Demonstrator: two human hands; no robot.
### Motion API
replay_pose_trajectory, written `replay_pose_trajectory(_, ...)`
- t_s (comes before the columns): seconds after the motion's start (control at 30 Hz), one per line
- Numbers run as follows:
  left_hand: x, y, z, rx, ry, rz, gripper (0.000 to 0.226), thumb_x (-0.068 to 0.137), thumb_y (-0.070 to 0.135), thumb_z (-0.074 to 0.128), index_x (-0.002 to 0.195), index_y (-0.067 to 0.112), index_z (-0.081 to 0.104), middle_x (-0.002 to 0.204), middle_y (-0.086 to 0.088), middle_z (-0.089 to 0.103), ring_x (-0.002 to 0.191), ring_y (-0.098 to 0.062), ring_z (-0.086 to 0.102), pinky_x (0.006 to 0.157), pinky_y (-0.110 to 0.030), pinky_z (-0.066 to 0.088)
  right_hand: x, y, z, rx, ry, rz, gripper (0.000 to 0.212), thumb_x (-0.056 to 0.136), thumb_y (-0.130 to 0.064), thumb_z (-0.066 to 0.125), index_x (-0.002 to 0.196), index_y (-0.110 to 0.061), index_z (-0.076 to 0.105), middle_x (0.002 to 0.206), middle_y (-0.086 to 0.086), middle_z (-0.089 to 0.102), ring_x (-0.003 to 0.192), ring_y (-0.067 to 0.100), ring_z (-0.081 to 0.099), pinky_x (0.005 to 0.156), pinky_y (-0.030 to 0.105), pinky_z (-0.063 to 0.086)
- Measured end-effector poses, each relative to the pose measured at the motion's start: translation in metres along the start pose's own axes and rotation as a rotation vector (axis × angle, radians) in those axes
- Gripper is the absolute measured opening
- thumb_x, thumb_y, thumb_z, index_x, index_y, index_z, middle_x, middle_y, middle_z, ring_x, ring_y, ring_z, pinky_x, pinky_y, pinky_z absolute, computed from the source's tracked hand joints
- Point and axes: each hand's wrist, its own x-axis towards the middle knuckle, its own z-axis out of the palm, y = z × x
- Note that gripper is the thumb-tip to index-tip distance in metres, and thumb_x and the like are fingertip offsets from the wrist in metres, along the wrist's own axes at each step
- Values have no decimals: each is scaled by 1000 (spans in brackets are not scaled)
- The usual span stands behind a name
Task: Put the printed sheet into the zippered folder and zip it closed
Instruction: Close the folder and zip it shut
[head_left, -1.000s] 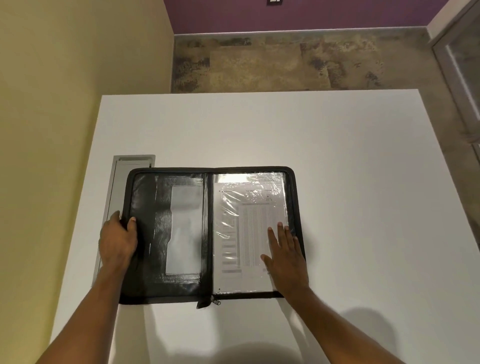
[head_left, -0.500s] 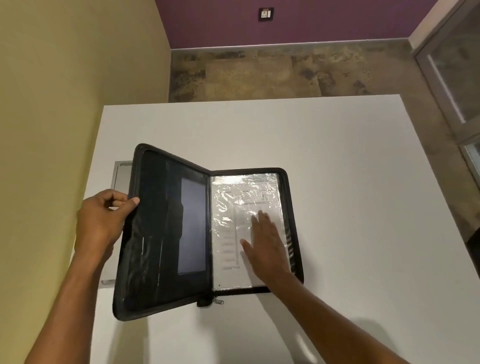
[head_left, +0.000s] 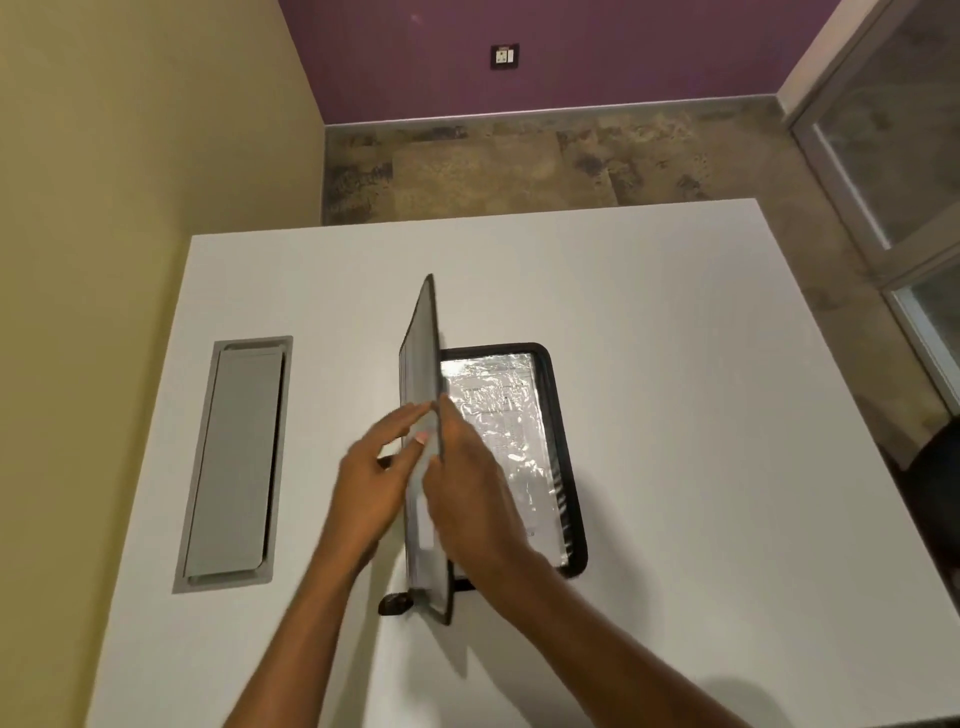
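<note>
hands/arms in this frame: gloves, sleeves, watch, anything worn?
Nothing worn that shows. The left hand and right hand are bare, no gloves. No rings are visible, though motion blur leaves fine detail uncertain. Both forearms are bare down to the bottom edge of the frame: no sleeve, watch or wristband in view. One light fingernail shows on the left hand.

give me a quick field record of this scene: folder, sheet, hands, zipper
folder: black, on white table, left cover raised near upright
sheet: in clear sleeve on right half, lying flat
left hand: fingers on cover's outer face
right hand: against cover's inner side, over sheet
zipper pull: at near edge, unzipped
</note>
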Motion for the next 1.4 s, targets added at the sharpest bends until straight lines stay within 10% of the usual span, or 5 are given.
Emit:
replay_pose_trajectory(0.23, -2, -39, 88, 279, -206, 90, 62, 107, 38, 54, 163, 41, 27, 175, 7, 12, 161, -8, 5, 128, -32, 17, 13, 70, -45, -18, 267, 194, 32, 110, -19, 44, 138, -32, 51, 107, -25, 51, 94, 0, 56, 99, 30, 54)
replay_pose_trajectory(0.37, 7, -51, 132, 439, -148, 49, 62, 107, 41, 52, 163, 41, 26, 176, 2, 8, 163, -16, -2, 132, -49, 10, 29, 113, -56, -212, 252, 236, 44, 104, -13, 57, 146, -21, 48, 132, 1, 56, 118, 16, 58, 96, 25, 49)
replay_pose_trajectory(0.53, 18, -63, 176, 622, -151, -51, 63, 106, 40, 47, 164, 38, 22, 176, -3, -1, 163, -22, -9, 131, -55, 2, 51, 158, -63, -134, 228, 281, 50, 91, -3, 65, 134, -27, 58, 103, -7, 51, 95, 12, 57, 70, 5, 37)
replay_pose_trajectory(0.8, 25, -87, 207, 942, -174, -113, 68, 107, 46, 38, 166, 35, 7, 175, -11, -13, 161, -31, -16, 129, -58, -2, 64, 206, -56, -152, 135, 234, 32, 92, -44, 47, 124, -45, 53, 98, -12, 52, 86, -4, 53, 79, 19, 47)
replay_pose_trajectory(1.4, -27, -114, 138, 859, -94, 14, 69, 105, 25, 46, 167, 23, 15, 176, -8, 3, 163, -26, 3, 131, -49, 10, 8, 204, -23, -527, 51, 132, 62, 97, -10, 60, 155, -12, 40, 162, 8, 38, 146, 27, 43, 119, 38, 39)
